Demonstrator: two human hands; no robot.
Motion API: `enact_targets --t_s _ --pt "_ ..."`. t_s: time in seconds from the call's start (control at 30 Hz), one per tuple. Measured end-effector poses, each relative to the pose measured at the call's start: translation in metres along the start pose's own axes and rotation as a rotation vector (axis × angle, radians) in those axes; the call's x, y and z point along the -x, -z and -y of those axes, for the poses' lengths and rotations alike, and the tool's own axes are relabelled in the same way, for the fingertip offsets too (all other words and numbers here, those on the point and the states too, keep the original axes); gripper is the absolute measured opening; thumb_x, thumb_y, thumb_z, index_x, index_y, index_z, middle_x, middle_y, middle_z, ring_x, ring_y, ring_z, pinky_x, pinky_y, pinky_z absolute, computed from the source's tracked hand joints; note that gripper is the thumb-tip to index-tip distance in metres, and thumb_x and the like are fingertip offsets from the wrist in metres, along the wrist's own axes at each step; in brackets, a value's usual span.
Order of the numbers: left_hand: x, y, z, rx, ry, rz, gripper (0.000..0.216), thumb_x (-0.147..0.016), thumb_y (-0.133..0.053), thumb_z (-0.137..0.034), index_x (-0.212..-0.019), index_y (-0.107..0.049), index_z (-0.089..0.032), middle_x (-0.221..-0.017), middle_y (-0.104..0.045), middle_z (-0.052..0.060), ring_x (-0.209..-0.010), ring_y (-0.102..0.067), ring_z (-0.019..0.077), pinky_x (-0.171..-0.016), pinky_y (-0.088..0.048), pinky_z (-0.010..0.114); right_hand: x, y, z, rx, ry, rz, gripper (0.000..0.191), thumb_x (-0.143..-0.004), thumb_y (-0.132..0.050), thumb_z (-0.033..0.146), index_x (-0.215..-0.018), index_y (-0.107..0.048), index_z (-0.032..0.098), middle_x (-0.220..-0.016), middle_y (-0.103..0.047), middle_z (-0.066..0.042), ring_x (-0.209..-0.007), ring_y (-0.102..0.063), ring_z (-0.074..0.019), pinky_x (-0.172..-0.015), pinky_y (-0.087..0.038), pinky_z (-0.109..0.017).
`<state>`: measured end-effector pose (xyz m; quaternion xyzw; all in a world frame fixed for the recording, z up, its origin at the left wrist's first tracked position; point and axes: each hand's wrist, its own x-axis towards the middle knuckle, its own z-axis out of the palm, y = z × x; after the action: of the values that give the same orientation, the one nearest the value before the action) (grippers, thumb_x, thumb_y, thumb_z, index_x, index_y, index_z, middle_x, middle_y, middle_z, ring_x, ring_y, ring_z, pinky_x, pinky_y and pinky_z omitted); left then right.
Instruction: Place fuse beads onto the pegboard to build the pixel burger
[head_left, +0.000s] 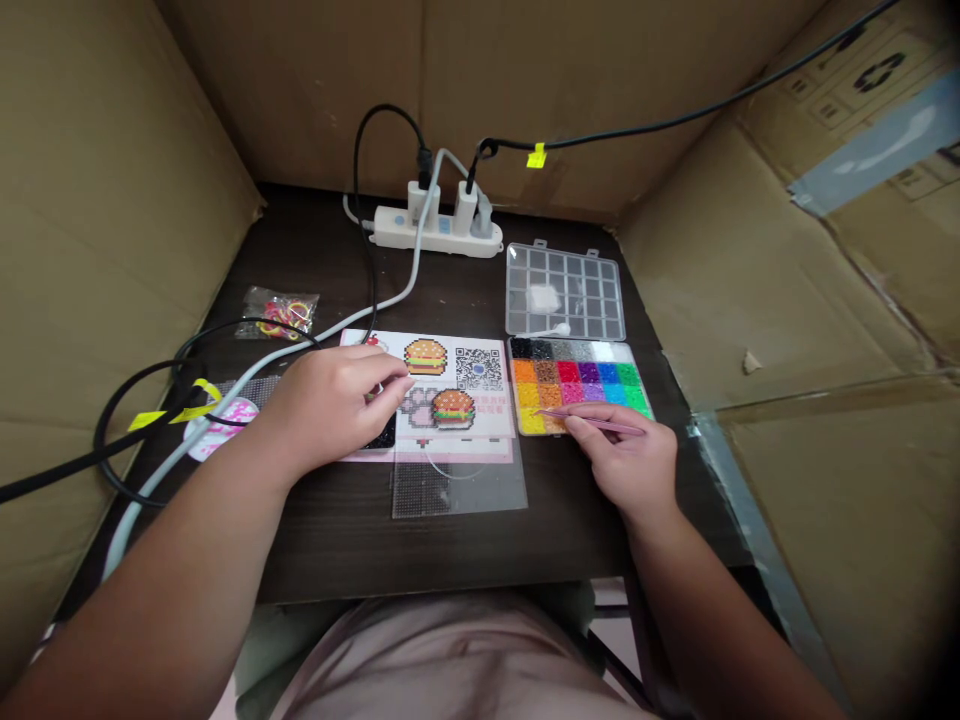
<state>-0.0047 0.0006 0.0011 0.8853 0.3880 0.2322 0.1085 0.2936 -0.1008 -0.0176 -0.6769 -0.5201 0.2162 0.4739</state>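
Note:
My right hand (pixel 626 462) pinches thin pink tweezers (pixel 592 421), whose tip reaches into the yellow compartment of a bead box (pixel 577 385) filled with coloured beads. My left hand (pixel 330 405) rests with its fingers curled on a pattern card (pixel 450 385) that shows hamburger pictures and a QR code. A bead hamburger (pixel 453 408) sits on the card, just right of my left fingertips. A clear pegboard (pixel 457 487) lies under the card's near edge.
The box's open clear lid (pixel 566 290) lies behind the beads. A white power strip (pixel 439 228) with plugs and cables sits at the back. A bag of small rings (pixel 281 313) and a round pink piece (pixel 221 425) lie at left. Cardboard walls surround the dark table (pixel 450 545).

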Motion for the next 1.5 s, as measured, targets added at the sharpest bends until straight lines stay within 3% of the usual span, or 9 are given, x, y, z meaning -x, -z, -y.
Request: enact_targets --t_s 0.4,0.57,0.77,1.0,1.5 --pt "0.0 0.001 -0.002 -0.002 -0.022 -0.02 0.027 -0.092 -0.049 -0.031 -0.091 -0.072 -0.017 -0.09 -0.073 0.007 -0.085 -0.068 0.0207 -0.076 -0.053 0.032 0.0 0.002 -0.004 -0.085 -0.038 -0.027 0.009 -0.075 -0.076 0.028 -0.077 -0.074 0.02 -0.08 -0.077 -0.007 -0.073 -0.075 -0.0225 -0.068 -0.063 -0.033" --pt "0.0 0.0 -0.001 0.025 -0.01 -0.012 0.026 -0.092 -0.049 -0.03 -0.092 -0.072 -0.018 -0.094 -0.073 0.006 -0.085 -0.068 0.0196 -0.077 -0.052 0.031 -0.005 -0.001 0.016 -0.07 -0.004 0.007 0.005 -0.075 -0.075 0.026 -0.076 -0.074 0.021 -0.08 -0.077 -0.006 -0.072 -0.074 -0.0216 -0.066 -0.062 -0.033" --pt "0.0 0.001 -0.001 0.024 -0.014 -0.016 0.026 -0.092 -0.049 -0.029 -0.091 -0.072 -0.016 -0.092 -0.073 0.006 -0.084 -0.068 0.0197 -0.076 -0.052 0.031 -0.011 -0.027 0.043 -0.063 0.145 0.172 0.004 -0.077 -0.071 0.022 -0.076 -0.075 0.022 -0.081 -0.077 -0.004 -0.075 -0.074 -0.0203 -0.068 -0.062 -0.032" --pt "0.0 0.0 -0.001 0.017 -0.013 -0.013 0.026 -0.092 -0.05 -0.027 -0.089 -0.073 -0.015 -0.089 -0.072 0.007 -0.083 -0.068 0.0198 -0.075 -0.052 0.031 -0.004 -0.055 0.033 -0.12 0.143 0.247 0.008 -0.079 -0.066 0.019 -0.079 -0.075 0.021 -0.082 -0.078 -0.005 -0.076 -0.074 -0.0197 -0.068 -0.062 -0.031" --pt "0.0 -0.001 -0.001 0.015 -0.005 -0.01 0.026 -0.092 -0.05 -0.028 -0.091 -0.073 -0.016 -0.092 -0.073 0.007 -0.084 -0.069 0.0198 -0.076 -0.052 0.031 -0.004 -0.041 0.025 -0.091 0.093 0.223 0.007 -0.077 -0.07 0.019 -0.079 -0.075 0.022 -0.081 -0.078 -0.002 -0.075 -0.074 -0.018 -0.069 -0.061 -0.029"
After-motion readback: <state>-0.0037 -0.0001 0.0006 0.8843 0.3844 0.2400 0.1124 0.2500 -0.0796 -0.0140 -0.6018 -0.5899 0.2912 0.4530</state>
